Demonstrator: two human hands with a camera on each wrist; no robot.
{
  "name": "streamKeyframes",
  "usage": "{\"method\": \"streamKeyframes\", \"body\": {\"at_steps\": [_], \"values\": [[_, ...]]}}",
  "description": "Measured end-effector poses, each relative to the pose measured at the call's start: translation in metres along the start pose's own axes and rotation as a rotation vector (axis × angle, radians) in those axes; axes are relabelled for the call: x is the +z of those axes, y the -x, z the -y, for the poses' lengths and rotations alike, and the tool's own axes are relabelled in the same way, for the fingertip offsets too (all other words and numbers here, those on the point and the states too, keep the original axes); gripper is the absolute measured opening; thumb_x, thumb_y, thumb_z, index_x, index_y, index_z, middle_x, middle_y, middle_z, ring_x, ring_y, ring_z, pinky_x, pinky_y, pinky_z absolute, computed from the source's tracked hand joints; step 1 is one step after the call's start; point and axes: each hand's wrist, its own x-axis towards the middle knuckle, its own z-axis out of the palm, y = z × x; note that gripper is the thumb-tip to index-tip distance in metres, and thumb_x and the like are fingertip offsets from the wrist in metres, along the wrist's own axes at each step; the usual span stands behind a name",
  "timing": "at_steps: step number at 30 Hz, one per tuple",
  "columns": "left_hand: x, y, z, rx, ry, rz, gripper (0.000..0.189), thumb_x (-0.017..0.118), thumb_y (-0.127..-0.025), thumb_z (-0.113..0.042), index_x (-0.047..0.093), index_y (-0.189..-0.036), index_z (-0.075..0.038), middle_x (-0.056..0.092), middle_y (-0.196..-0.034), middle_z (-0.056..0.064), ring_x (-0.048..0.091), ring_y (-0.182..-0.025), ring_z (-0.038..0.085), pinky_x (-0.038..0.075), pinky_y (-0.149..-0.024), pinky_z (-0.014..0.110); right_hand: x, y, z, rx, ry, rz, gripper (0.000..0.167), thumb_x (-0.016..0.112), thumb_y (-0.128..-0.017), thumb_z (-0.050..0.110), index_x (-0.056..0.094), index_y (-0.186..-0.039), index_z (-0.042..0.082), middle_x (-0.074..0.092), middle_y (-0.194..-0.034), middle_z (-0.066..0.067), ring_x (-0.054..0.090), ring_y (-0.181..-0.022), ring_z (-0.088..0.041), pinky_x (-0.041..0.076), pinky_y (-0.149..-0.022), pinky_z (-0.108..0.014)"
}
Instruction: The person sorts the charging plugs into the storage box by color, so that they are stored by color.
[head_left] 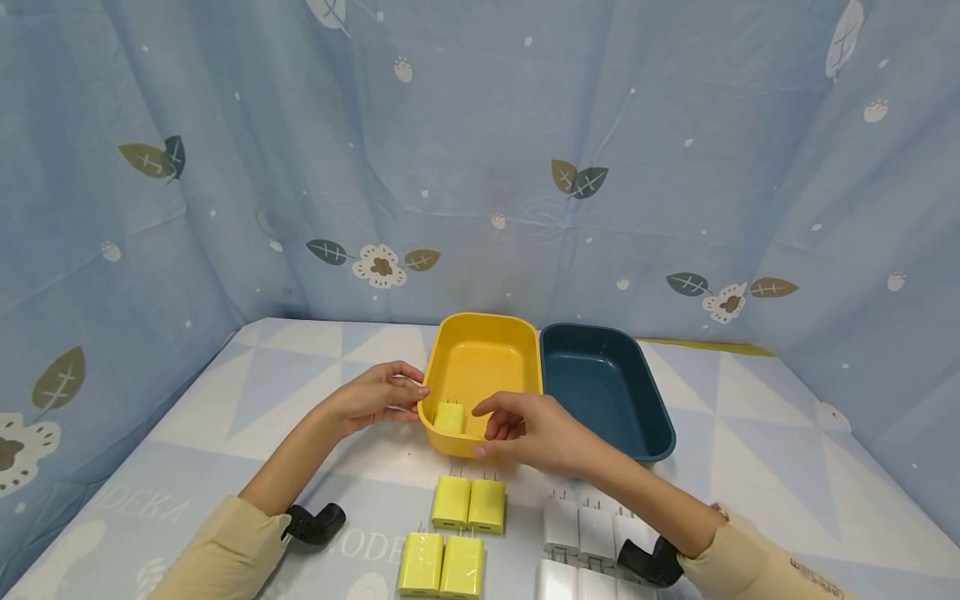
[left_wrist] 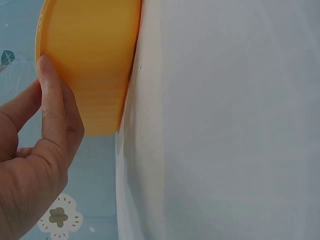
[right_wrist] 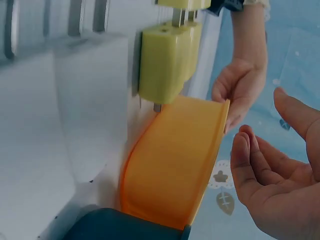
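My left hand (head_left: 378, 398) holds the left rim of a yellow plastic bin (head_left: 491, 327), the thumb at the rim and the fingers along its outer wall, as the left wrist view shows. One yellow wall charger (head_left: 449, 418) lies in the bin's near left corner, prongs pointing away. Over the bin's near right edge hovers my right hand (head_left: 536, 433), fingers loosely bent and thumb apart, with nothing between them in the right wrist view. Several more yellow chargers (head_left: 487, 506) lie in pairs on the table just in front of the bin.
A dark blue bin (head_left: 658, 417) stands against the yellow bin's right side. White chargers (head_left: 560, 527) lie in rows at the near right, partly hidden by the right forearm. A patterned cloth covers the table (head_left: 750, 467), and a blue curtain (head_left: 480, 150) hangs behind it.
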Motion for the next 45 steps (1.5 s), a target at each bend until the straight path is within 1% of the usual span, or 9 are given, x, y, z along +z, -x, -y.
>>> {"method": "streamKeyframes", "body": {"at_steps": [7,11,15,18,25,29,35,41,45], "values": [[-0.001,0.000,0.001,0.008,0.009,0.005,0.038,0.065,-0.097,-0.008,0.042,-0.124,0.007,0.062,-0.094,0.012,0.064,-0.075,0.019,0.060,-0.074,0.030,0.005,0.018,0.007,-0.001,-0.026,0.064,0.045,0.080,-0.085,0.028,0.065,-0.121,0.006,0.063,-0.087,0.006,0.060,-0.080,-0.015,0.055,-0.074,-0.026],[-0.001,0.000,0.001,0.007,0.002,0.005,0.039,0.065,-0.097,-0.009,0.042,-0.124,0.007,0.062,-0.095,0.012,0.065,-0.075,0.019,0.060,-0.074,0.030,0.006,0.027,0.011,-0.005,-0.021,0.082,0.043,0.081,-0.084,0.030,0.065,-0.120,0.010,0.063,-0.086,0.008,0.060,-0.079,-0.012,0.055,-0.074,-0.025],[-0.001,0.001,0.000,0.008,0.001,0.008,0.038,0.065,-0.097,-0.009,0.043,-0.123,0.007,0.063,-0.094,0.012,0.065,-0.075,0.019,0.060,-0.074,0.030,0.006,0.031,0.012,0.013,-0.023,0.108,0.043,0.082,-0.083,0.029,0.066,-0.118,0.012,0.063,-0.085,0.009,0.059,-0.078,-0.010,0.055,-0.074,-0.024],[-0.001,0.001,0.000,0.010,0.001,0.008,0.037,0.065,-0.097,-0.009,0.043,-0.123,0.007,0.062,-0.094,0.012,0.065,-0.075,0.019,0.060,-0.074,0.030,0.007,0.034,0.010,0.018,-0.027,0.125,0.043,0.083,-0.082,0.028,0.066,-0.118,0.011,0.062,-0.084,0.008,0.059,-0.078,-0.010,0.055,-0.073,-0.023],[0.000,0.001,0.000,0.016,0.002,0.004,0.038,0.065,-0.097,-0.009,0.043,-0.123,0.007,0.062,-0.097,0.015,0.064,-0.075,0.019,0.060,-0.075,0.030,0.012,0.038,0.001,-0.005,-0.043,0.166,0.044,0.083,-0.082,0.024,0.065,-0.119,0.008,0.062,-0.084,0.006,0.058,-0.077,-0.008,0.055,-0.072,-0.022],[0.000,0.001,-0.001,0.014,0.000,0.003,0.039,0.065,-0.097,-0.009,0.042,-0.124,0.008,0.062,-0.098,0.016,0.064,-0.075,0.019,0.060,-0.075,0.030,0.017,0.040,-0.007,0.007,-0.048,0.184,0.045,0.084,-0.081,0.023,0.064,-0.118,0.008,0.063,-0.085,0.005,0.058,-0.075,-0.007,0.055,-0.070,-0.022],[0.001,0.001,-0.001,0.015,-0.003,0.002,0.040,0.064,-0.097,-0.008,0.041,-0.125,0.009,0.062,-0.098,0.015,0.064,-0.075,0.019,0.060,-0.074,0.030,0.023,0.038,-0.017,0.033,-0.034,0.186,0.049,0.085,-0.080,0.024,0.064,-0.120,0.006,0.063,-0.083,0.005,0.057,-0.072,-0.006,0.054,-0.066,-0.021],[0.001,0.001,-0.001,0.011,0.004,0.004,0.038,0.064,-0.097,-0.008,0.042,-0.124,0.008,0.062,-0.098,0.016,0.064,-0.075,0.019,0.060,-0.075,0.030,0.025,0.036,-0.024,0.048,0.001,0.169,0.051,0.086,-0.079,0.025,0.064,-0.121,0.006,0.062,-0.084,0.006,0.057,-0.072,-0.005,0.053,-0.066,-0.021],[0.001,0.002,-0.002,0.013,-0.001,0.001,0.039,0.064,-0.097,-0.008,0.042,-0.125,0.009,0.062,-0.098,0.016,0.064,-0.075,0.019,0.060,-0.075,0.030,0.028,0.036,-0.027,0.025,0.005,0.166,0.053,0.087,-0.078,0.023,0.062,-0.121,0.006,0.061,-0.083,0.007,0.056,-0.072,-0.004,0.053,-0.066,-0.020]]}}
